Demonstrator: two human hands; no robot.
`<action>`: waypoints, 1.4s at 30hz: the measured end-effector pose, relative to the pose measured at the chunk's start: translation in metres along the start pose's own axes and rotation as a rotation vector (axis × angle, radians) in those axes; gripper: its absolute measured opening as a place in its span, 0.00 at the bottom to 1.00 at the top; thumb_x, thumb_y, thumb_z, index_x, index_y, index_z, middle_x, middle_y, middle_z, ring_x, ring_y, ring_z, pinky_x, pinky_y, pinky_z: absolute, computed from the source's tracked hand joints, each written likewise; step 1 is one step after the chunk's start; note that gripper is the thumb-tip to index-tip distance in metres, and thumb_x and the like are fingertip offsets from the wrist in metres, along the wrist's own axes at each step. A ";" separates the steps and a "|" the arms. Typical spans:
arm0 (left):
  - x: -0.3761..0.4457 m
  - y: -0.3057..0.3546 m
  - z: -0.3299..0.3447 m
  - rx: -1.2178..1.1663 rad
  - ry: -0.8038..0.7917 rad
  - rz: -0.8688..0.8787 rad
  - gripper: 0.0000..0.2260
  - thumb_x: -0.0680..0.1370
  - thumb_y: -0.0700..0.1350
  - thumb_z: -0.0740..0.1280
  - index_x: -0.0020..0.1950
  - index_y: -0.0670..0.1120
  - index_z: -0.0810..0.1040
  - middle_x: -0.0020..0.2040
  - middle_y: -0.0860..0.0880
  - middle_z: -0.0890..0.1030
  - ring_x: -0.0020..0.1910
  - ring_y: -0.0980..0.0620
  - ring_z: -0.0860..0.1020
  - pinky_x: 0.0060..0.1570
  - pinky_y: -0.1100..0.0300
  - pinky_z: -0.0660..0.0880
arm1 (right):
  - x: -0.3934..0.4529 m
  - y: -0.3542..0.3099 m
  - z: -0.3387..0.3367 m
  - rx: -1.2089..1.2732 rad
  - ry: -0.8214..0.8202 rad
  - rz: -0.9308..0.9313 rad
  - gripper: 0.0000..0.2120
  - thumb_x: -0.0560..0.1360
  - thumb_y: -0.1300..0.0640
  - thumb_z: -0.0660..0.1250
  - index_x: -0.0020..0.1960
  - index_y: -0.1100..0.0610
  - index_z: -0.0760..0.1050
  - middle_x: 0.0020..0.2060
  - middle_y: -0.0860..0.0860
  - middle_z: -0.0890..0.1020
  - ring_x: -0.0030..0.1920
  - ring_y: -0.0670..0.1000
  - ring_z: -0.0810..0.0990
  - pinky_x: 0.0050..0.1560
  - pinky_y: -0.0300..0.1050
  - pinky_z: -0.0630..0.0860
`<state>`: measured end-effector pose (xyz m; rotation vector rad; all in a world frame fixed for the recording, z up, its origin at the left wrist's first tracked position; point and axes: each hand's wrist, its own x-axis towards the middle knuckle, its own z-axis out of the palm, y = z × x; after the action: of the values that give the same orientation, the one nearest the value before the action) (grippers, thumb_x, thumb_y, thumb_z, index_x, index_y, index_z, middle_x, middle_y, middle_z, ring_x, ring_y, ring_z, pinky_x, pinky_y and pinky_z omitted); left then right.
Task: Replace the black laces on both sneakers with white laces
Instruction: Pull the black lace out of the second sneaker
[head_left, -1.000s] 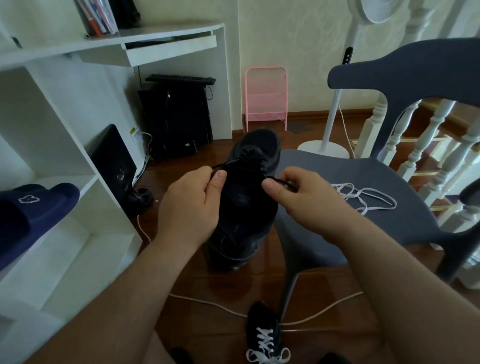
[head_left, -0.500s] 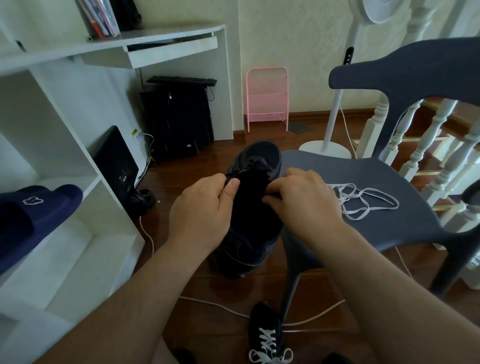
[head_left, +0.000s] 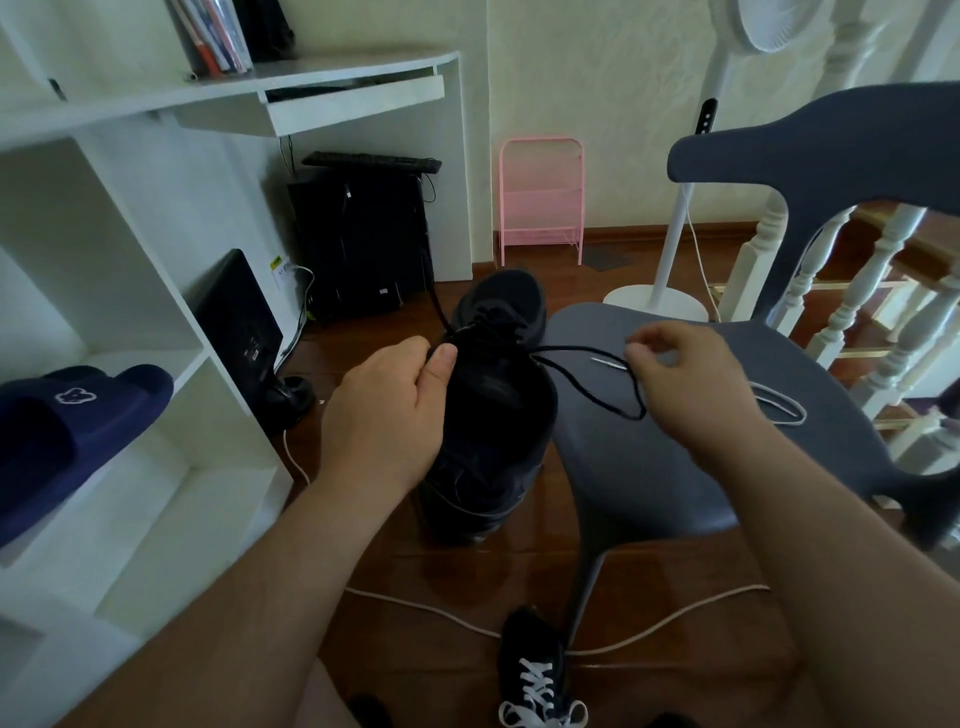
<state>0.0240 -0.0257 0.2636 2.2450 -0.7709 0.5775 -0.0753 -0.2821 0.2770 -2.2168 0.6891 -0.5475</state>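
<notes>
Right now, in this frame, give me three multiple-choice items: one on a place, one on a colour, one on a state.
1. Where does the loose white lace lie?
A. on the grey chair seat
B. on the white shelf
C. on the floor by the fan

2. What colour are the laces of the sneaker on the floor at the bottom edge?
A. black
B. white
C. pink

3. What is the right hand doing?
A. resting flat on the chair
B. pinching the black lace
C. gripping the fan pole

Key: 1 A, the lace lies on the seat past the right hand. 2 B, white criss-crosses show on it. 3 B, the black lace runs from the held sneaker to its fingertips.
</notes>
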 end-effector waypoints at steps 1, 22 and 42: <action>0.000 0.000 0.001 0.000 -0.003 -0.001 0.21 0.87 0.57 0.56 0.35 0.54 0.60 0.30 0.52 0.67 0.29 0.53 0.68 0.29 0.56 0.60 | -0.005 -0.006 0.004 0.019 0.021 -0.091 0.07 0.81 0.46 0.65 0.58 0.42 0.79 0.61 0.49 0.77 0.60 0.53 0.77 0.62 0.58 0.77; -0.002 0.007 0.002 0.005 -0.017 0.043 0.21 0.87 0.58 0.56 0.36 0.54 0.60 0.30 0.53 0.66 0.29 0.54 0.68 0.29 0.57 0.60 | 0.003 0.000 -0.005 0.282 0.213 0.104 0.08 0.78 0.50 0.73 0.40 0.49 0.83 0.36 0.47 0.84 0.40 0.51 0.83 0.37 0.46 0.78; 0.001 -0.002 -0.009 0.023 0.051 -0.014 0.22 0.86 0.57 0.58 0.34 0.53 0.61 0.29 0.52 0.66 0.28 0.53 0.68 0.29 0.57 0.59 | -0.008 -0.011 0.008 0.401 -0.111 -0.009 0.05 0.82 0.58 0.68 0.53 0.50 0.80 0.43 0.45 0.87 0.47 0.42 0.85 0.47 0.43 0.81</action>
<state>0.0240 -0.0184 0.2696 2.2464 -0.7254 0.6373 -0.0731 -0.2669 0.2783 -1.8597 0.4643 -0.5128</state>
